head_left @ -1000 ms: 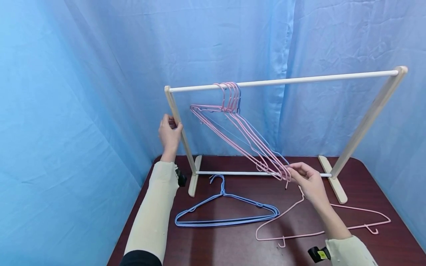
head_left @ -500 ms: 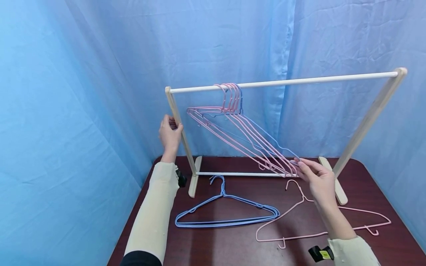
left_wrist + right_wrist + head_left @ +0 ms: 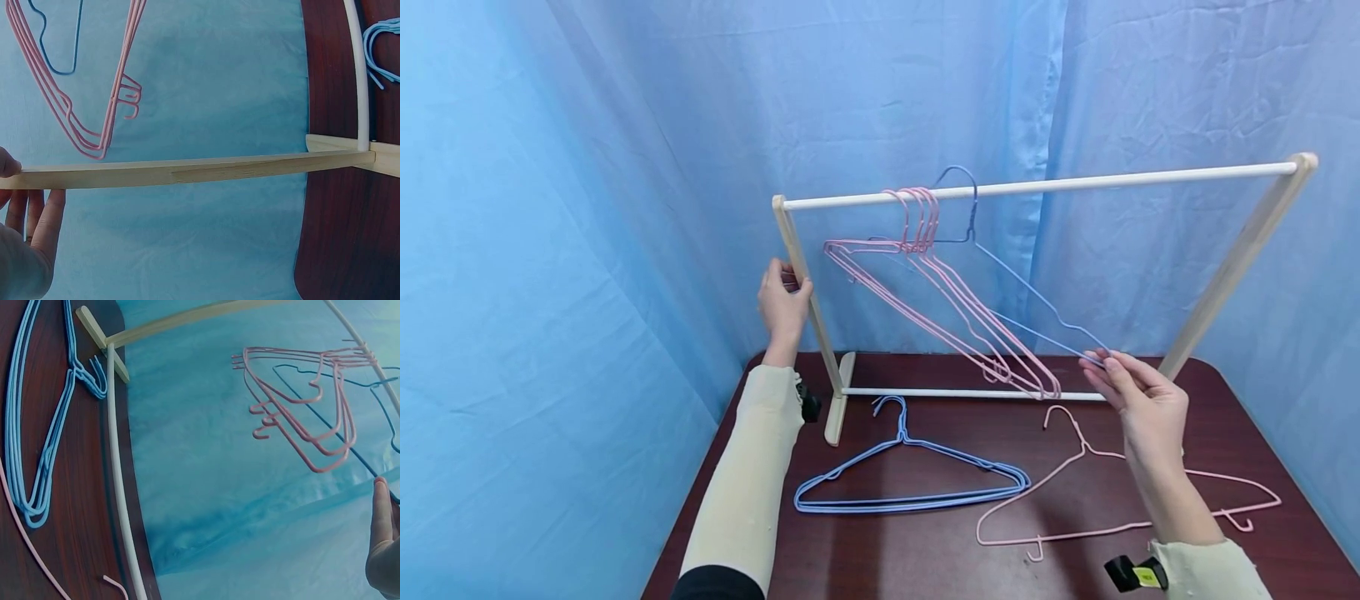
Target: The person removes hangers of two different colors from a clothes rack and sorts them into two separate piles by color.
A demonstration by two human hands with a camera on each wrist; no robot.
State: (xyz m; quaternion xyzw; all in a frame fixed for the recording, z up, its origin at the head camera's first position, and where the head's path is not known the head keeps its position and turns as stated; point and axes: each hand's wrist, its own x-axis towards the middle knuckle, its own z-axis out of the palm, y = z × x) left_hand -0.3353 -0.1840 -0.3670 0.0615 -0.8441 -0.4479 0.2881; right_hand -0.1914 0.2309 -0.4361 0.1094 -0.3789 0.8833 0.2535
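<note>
My right hand (image 3: 1150,408) pinches the near corner of a blue hanger (image 3: 1037,296). The top of this hanger's hook stands above the white rail (image 3: 1120,178); whether the hook touches the rail I cannot tell. Several pink hangers (image 3: 977,312) hang from the rail to the left of it. With thumb and fingers on either side, my left hand (image 3: 784,304) holds the left wooden post (image 3: 822,333) of the rack. In the left wrist view the fingers (image 3: 50,225) lie against the post's edge.
On the dark red table (image 3: 940,567) lie several stacked blue hangers (image 3: 910,503) and, to their right, one pink hanger (image 3: 1075,533). The rack's right post (image 3: 1240,258) and lower white bar (image 3: 955,392) stand behind them. Blue curtains (image 3: 625,167) surround the table.
My right hand has moved right, from the pink hangers' corners to the blue hanger. The blue hanger has come away from the pink ones, and its hook has risen. My left hand stays still.
</note>
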